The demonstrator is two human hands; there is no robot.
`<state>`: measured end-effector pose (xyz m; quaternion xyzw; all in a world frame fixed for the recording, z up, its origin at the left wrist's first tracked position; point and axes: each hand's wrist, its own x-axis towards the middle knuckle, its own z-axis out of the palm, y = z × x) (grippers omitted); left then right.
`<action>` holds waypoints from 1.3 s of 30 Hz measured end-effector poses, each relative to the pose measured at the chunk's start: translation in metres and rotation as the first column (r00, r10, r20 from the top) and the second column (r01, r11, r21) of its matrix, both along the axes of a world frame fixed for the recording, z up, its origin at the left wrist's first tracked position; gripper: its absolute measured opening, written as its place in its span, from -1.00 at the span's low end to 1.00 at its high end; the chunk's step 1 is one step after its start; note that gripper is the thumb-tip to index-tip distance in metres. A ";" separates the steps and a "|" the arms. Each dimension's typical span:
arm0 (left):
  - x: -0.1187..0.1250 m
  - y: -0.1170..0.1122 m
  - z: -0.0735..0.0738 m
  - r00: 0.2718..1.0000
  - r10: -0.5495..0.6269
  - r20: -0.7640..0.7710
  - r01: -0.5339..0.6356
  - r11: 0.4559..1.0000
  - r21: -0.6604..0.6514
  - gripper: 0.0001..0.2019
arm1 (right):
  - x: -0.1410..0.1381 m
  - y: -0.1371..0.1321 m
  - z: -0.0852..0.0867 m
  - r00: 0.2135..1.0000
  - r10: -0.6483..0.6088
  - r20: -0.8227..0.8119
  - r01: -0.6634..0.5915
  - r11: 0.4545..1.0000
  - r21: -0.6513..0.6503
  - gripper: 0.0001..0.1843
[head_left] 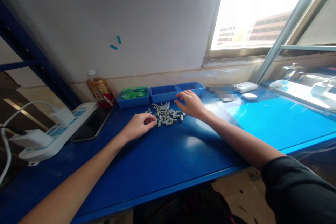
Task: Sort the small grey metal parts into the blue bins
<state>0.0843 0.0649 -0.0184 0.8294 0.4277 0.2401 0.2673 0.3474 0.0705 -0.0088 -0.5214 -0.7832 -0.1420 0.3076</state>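
Observation:
A pile of several small grey cylindrical parts (166, 113) lies on the blue table (168, 154), in front of three blue trays. My left hand (138, 126) rests at the pile's left edge, its fingers curled in a pinch around something I cannot make out. My right hand (190, 103) lies over the pile's right side with fingers spread flat, the fingertips near the middle blue tray (163, 93). The left tray (132, 97) holds green pieces. The right tray (191, 87) sits just behind my right hand.
A bottle of amber liquid (99, 92) stands left of the trays. A dark phone (91, 124) and a white power strip (56, 129) with plugged chargers lie at the left. Small white devices (246, 86) sit at the back right, under the window.

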 end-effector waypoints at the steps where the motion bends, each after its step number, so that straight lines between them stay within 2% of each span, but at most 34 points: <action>1: 0.002 -0.002 0.002 0.996 0.019 0.090 -0.013 0.997 -0.070 -0.65 | -0.013 -0.007 -0.002 0.992 0.123 0.029 -0.124 0.992 0.028 -0.74; 3: 0.005 -0.005 0.004 0.966 0.039 0.254 0.009 0.982 -0.188 -0.61 | -0.039 -0.021 -0.003 0.944 0.307 0.119 -0.319 0.944 0.090 -0.75; 5: 0.006 -0.008 0.006 0.932 0.023 0.362 0.074 0.964 -0.254 -0.60 | -0.057 -0.031 -0.002 0.902 0.392 0.181 -0.418 0.898 0.138 -0.78; 9: 0.008 -0.010 0.008 0.863 0.017 0.505 0.163 0.936 -0.311 -0.61 | -0.065 -0.038 0.000 0.886 0.436 0.158 -0.462 0.861 0.215 -0.79; 11: 0.007 -0.009 0.008 0.869 0.011 0.494 0.150 0.947 -0.284 -0.59 | -0.057 -0.036 0.005 0.874 0.458 0.163 -0.485 0.841 0.240 -0.79; 12: 0.006 -0.008 0.007 0.897 -0.004 0.442 0.121 0.964 -0.237 -0.60 | -0.052 -0.033 0.009 0.875 0.455 0.167 -0.484 0.838 0.253 -0.79; 14: 0.004 -0.005 0.003 0.968 -0.053 0.247 0.068 0.996 -0.053 -0.64 | -0.037 -0.024 0.019 0.922 0.366 0.126 -0.387 0.874 0.293 -0.77; 16: 0.000 -0.001 -0.001 0.996 -0.086 0.006 0.084 0.985 0.148 -0.70 | -0.020 -0.012 0.029 0.993 0.121 -0.019 -0.110 0.947 0.301 -0.75; 17: -0.001 0.001 -0.004 0.992 -0.091 -0.089 0.108 0.971 0.212 -0.71 | -0.011 -0.007 0.032 0.994 -0.041 -0.097 0.065 0.965 0.254 -0.73; 19: -0.003 0.005 -0.008 0.976 -0.092 -0.196 0.140 0.959 0.247 -0.73 | 0.002 -0.001 0.035 0.937 -0.314 -0.153 0.328 0.942 0.072 -0.65; 20: -0.004 0.006 -0.009 0.973 -0.083 -0.217 0.136 0.961 0.241 -0.75 | 0.005 -0.001 0.034 0.916 -0.383 -0.124 0.382 0.924 -0.026 -0.62; 21: -0.004 0.006 -0.010 0.971 -0.071 -0.228 0.125 0.964 0.236 -0.78 | 0.005 -0.004 0.031 0.915 -0.396 -0.078 0.387 0.915 -0.110 -0.60; 23: -0.003 0.006 -0.010 0.973 -0.049 -0.226 0.103 0.968 0.230 -0.84 | -0.004 -0.014 0.023 0.956 -0.294 -0.003 0.287 0.935 -0.210 -0.61; 25: 0.000 0.004 -0.008 0.986 -0.033 -0.163 0.064 0.979 0.192 -0.88 | -0.021 -0.027 0.013 0.994 -0.110 0.024 0.112 0.967 -0.228 -0.63; 28: 0.005 0.000 -0.003 0.991 0.002 0.134 0.002 1.000 -0.031 -0.81 | -0.047 -0.039 0.001 0.983 0.177 0.053 -0.165 0.969 -0.182 -0.70; 30: 0.008 -0.004 0.000 0.933 0.053 0.356 0.024 0.978 -0.209 -0.69 | -0.058 -0.041 -0.005 0.945 0.320 0.064 -0.309 0.940 -0.144 -0.77; 33: 0.010 -0.009 0.004 0.855 0.095 0.510 0.098 0.936 -0.339 -0.57 | -0.061 -0.039 -0.011 0.914 0.402 0.052 -0.400 0.915 -0.057 -0.86; 36: 0.012 -0.013 0.006 0.832 0.098 0.546 0.136 0.918 -0.372 -0.54 | -0.060 -0.040 -0.014 0.912 0.409 0.039 -0.410 0.911 0.034 -0.85; 39: 0.014 -0.015 0.007 0.826 0.098 0.555 0.146 0.914 -0.378 -0.52 | -0.060 -0.041 -0.009 0.900 0.433 0.059 -0.436 0.896 0.084 -0.86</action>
